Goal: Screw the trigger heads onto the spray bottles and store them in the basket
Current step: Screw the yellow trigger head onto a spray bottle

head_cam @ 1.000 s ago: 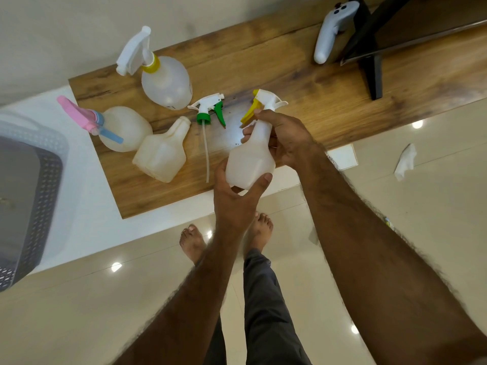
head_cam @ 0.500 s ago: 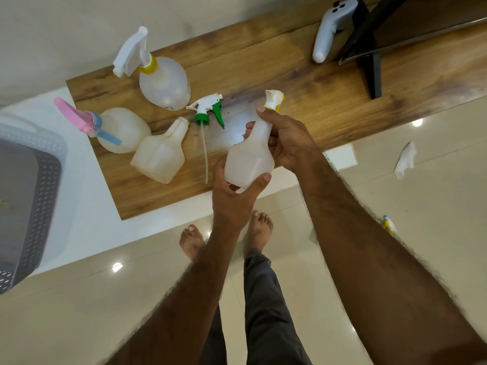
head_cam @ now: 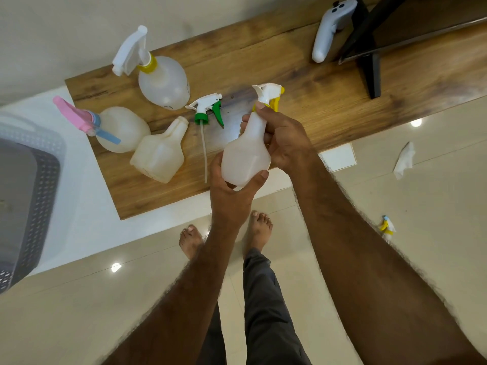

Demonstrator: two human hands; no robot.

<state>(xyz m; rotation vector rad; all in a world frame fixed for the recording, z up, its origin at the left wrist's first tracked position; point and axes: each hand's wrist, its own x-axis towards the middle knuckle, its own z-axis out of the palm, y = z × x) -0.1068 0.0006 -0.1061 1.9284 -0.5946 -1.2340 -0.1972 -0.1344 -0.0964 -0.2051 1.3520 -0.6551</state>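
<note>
- Left hand (head_cam: 232, 196) grips the base of the translucent white plastic spray bottle (head_cam: 245, 156), held over the wooden counter's (head_cam: 290, 75) front edge.
- Right hand (head_cam: 284, 138) curls round the bottle's neck, thumb up at the collar of the white-and-yellow trigger head (head_cam: 268, 94).
- To do it well: lock the base, keep the head in line with the neck, turn the collar only and stop when firm. Cross-threading is the risk.
- No liquid level shows in it.
- Grey perforated plastic basket (head_cam: 39, 196) sits off the counter's left end. No bottle shows in its visible part.
- Headless translucent bottle (head_cam: 158, 156) lies near the front edge, with the loose green-and-white trigger head (head_cam: 205, 111) just beside its neck.
- Pink-and-blue-headed round bottle (head_cam: 123, 129) lies at the left edge and the white-headed, yellow-collared bottle (head_cam: 163, 83) near the back edge. Both look dry.
</note>
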